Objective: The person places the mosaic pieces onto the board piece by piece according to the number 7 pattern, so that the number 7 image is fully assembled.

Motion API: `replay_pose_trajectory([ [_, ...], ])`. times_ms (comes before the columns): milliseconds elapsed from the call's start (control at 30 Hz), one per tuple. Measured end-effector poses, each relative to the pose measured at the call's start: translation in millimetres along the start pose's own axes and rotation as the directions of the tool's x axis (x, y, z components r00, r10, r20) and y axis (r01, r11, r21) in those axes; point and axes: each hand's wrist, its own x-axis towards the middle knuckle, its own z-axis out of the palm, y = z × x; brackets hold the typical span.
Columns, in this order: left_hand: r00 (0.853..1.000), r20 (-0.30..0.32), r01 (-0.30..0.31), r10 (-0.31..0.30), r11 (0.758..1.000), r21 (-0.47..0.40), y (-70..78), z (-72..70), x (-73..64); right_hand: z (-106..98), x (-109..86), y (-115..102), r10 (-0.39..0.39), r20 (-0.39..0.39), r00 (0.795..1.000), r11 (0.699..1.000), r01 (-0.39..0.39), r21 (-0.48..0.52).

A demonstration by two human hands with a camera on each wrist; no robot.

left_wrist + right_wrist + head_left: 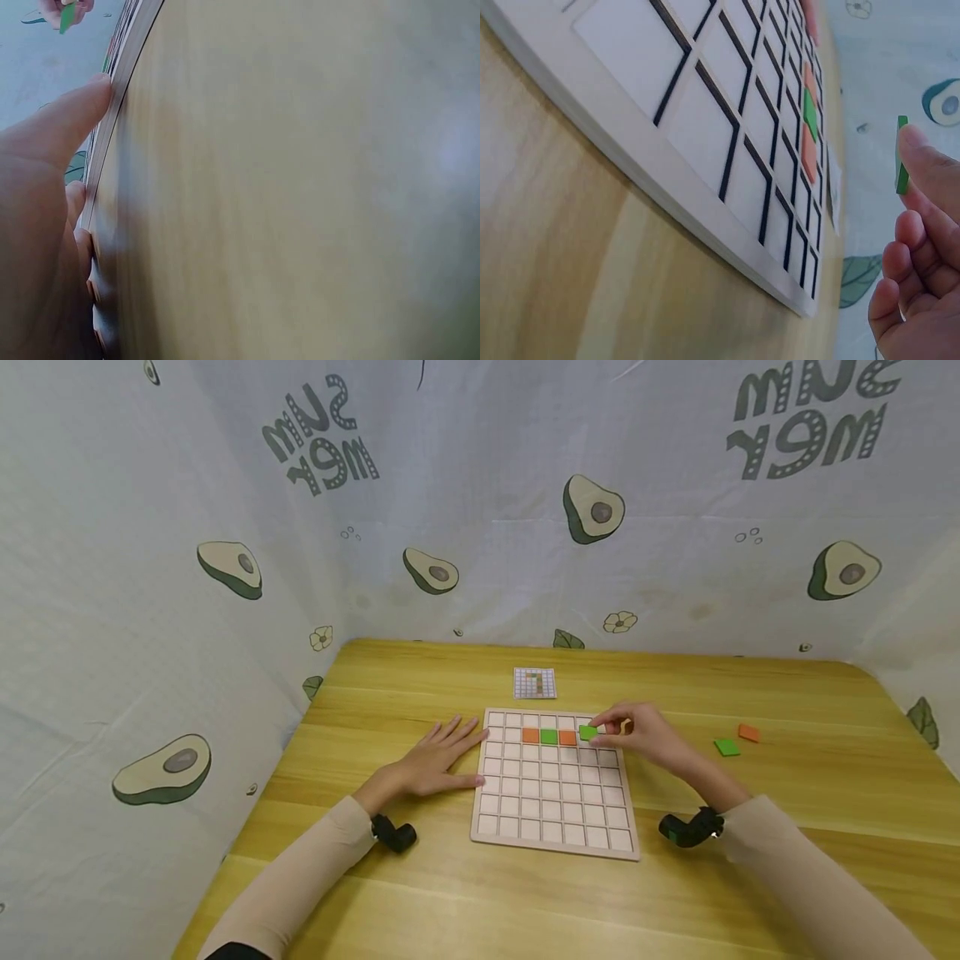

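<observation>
A pale wooden grid board lies on the table. In its second row from the far side sit an orange tile, a green tile and another orange tile, side by side. My right hand pinches a further green tile between thumb and finger, just right of that row; the right wrist view shows this tile raised above the board. My left hand lies with spread, straight fingers at the board's left edge, its thumb and fingertips touching the frame.
A small printed card with a coloured grid pattern lies beyond the board. To the right are a loose green tile and a loose orange tile on the wooden table. A curtain with avocado prints hangs behind.
</observation>
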Motion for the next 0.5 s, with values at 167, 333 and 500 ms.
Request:
replay_pose_trajectory([
  [167,1.0,0.001,0.001,-0.001,1.0,0.002,1.4,-1.7,0.0,10,4.1,2,0.004,0.023,1.0,1.0,-0.005,0.022],
  [333,1.0,0.005,0.002,-0.002,1.0,0.008,1.0,-1.9,0.3,18,5.0,1,-0.013,0.032,0.999,0.999,0.012,0.05],
  [500,1.0,0.008,0.004,-0.004,1.0,0.006,0.6,-1.5,0.5,24,4.8,0,-0.026,0.038,0.999,0.996,0.022,0.09],
])
